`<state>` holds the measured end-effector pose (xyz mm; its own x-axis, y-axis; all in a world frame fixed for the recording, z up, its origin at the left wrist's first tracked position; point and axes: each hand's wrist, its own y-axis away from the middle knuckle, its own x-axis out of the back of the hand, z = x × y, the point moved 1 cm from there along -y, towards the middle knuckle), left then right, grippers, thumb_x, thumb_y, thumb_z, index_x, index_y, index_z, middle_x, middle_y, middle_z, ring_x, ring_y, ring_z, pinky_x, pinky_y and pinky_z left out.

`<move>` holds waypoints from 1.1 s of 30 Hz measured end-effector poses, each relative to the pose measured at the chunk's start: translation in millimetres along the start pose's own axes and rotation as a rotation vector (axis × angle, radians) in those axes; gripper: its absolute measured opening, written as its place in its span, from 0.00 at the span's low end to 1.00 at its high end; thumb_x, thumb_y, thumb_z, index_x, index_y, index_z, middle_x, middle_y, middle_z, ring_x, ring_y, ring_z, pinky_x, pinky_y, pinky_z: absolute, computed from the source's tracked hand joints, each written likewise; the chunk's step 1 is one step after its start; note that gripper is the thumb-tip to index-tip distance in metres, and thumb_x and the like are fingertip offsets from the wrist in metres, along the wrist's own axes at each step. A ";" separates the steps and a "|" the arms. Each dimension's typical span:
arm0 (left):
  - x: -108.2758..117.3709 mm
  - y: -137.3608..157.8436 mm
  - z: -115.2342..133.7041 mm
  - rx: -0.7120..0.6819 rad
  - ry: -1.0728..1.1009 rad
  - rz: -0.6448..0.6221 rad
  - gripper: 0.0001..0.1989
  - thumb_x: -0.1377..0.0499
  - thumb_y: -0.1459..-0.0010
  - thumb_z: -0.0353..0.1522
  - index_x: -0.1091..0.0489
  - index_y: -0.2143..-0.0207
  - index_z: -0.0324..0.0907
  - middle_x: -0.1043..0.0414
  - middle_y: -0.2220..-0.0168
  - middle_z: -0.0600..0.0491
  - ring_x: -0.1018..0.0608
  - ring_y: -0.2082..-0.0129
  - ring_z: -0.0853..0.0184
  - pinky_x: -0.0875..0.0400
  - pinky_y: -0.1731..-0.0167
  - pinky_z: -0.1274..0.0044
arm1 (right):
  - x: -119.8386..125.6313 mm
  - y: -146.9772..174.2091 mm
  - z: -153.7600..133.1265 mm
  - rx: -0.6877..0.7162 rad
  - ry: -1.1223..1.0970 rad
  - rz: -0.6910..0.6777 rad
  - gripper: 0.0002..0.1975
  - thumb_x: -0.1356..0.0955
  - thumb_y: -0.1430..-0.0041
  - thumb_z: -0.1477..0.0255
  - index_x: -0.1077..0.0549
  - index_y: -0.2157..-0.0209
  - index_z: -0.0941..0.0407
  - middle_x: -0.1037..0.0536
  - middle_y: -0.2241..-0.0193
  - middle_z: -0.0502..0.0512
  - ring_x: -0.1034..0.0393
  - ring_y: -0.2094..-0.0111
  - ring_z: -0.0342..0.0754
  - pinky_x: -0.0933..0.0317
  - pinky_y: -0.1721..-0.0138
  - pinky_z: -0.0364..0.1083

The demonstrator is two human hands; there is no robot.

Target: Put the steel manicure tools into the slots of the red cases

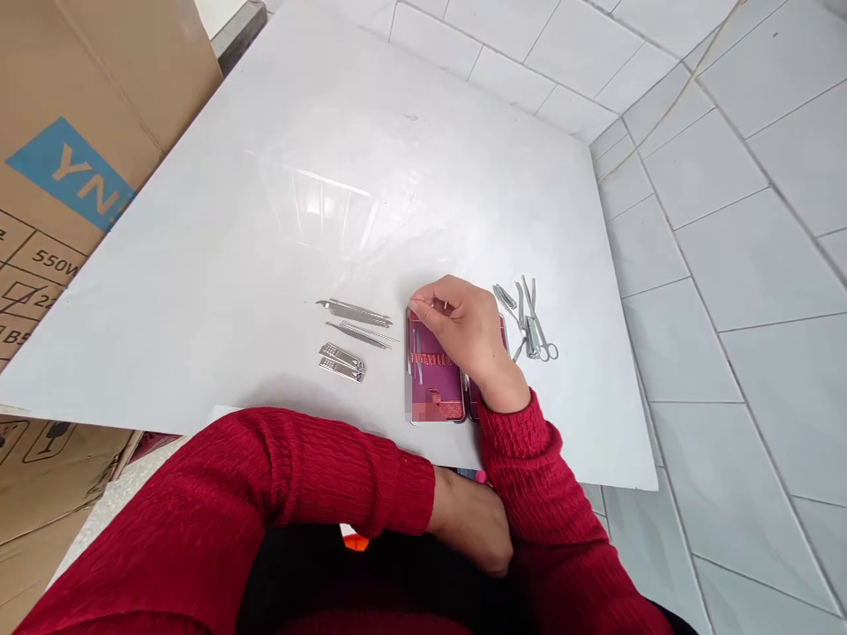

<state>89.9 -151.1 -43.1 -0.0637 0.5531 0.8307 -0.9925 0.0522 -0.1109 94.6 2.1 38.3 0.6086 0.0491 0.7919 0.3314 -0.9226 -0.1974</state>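
- Your right hand (460,326) reaches over the manicure case (452,381), thumb and index fingertips pressed together at the upper left corner of its left panel; you cannot tell from this view whether anything sits between them.
- Your left hand (473,522) is below the table edge, beside your right sleeve (552,489); its fingers are hidden, so whether they are apart or together cannot be told.
- The manicure case lies unfolded near the front edge of the white table (198,291), its purple lining facing up; your right hand and wrist cover part of the panel on the right.
- Slim metal tools (418,363) lie along the left side of the lining, by a red loop strip (435,359).
- Left of the case, two nail clippers (341,362) lie side by side nearest you, with tweezers (361,335) beyond them and longer metal tools (357,313) farther still.
- Right of the case, a loose cluster holds small scissors (548,351), another clipper (532,338) and further metal tools.
- A cardboard carton (99,62) stands at the table's left; pale tiles (747,265) run along its right.
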 end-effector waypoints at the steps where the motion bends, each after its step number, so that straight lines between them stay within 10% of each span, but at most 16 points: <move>1: -0.4 2.2 1.4 -0.144 0.019 -0.046 0.15 0.33 0.46 0.26 0.28 0.84 0.46 0.24 0.76 0.57 0.26 0.75 0.70 0.35 0.78 0.76 | 3.1 -0.1 6.0 -0.039 -0.021 0.037 0.09 0.32 0.35 0.73 0.23 0.70 0.54 0.23 0.70 0.51 0.32 0.68 0.46 0.42 0.65 0.46; 15: 24.9 -0.1 32.9 -0.061 -0.021 0.135 0.09 0.35 0.41 0.29 0.25 0.75 0.43 0.22 0.75 0.56 0.23 0.75 0.67 0.33 0.78 0.73 | -5.4 -6.8 31.5 -0.071 -0.108 0.038 0.08 0.32 0.38 0.73 0.24 0.72 0.55 0.23 0.72 0.50 0.33 0.70 0.46 0.42 0.67 0.46; 24: 57.5 90.9 36.7 0.533 -0.328 0.977 0.11 0.47 0.27 0.29 0.25 0.56 0.39 0.18 0.56 0.48 0.18 0.55 0.66 0.21 0.51 0.71 | -8.8 -8.4 26.2 -0.077 -0.091 0.066 0.08 0.33 0.38 0.74 0.22 0.69 0.54 0.22 0.70 0.50 0.33 0.68 0.46 0.41 0.65 0.45; 33: 29.9 131.5 23.4 0.645 -0.580 0.895 0.12 0.45 0.30 0.24 0.26 0.49 0.38 0.21 0.47 0.45 0.22 0.42 0.61 0.25 0.41 0.65 | -14.8 -1.8 18.1 -0.024 -0.248 0.019 0.06 0.31 0.38 0.72 0.21 0.68 0.56 0.22 0.71 0.49 0.31 0.69 0.45 0.41 0.66 0.45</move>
<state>-45.0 -147.2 -20.1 -0.6170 -0.2732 0.7381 -0.4364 -0.6616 -0.6097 98.1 10.0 16.5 0.7736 0.1213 0.6219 0.3026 -0.9331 -0.1944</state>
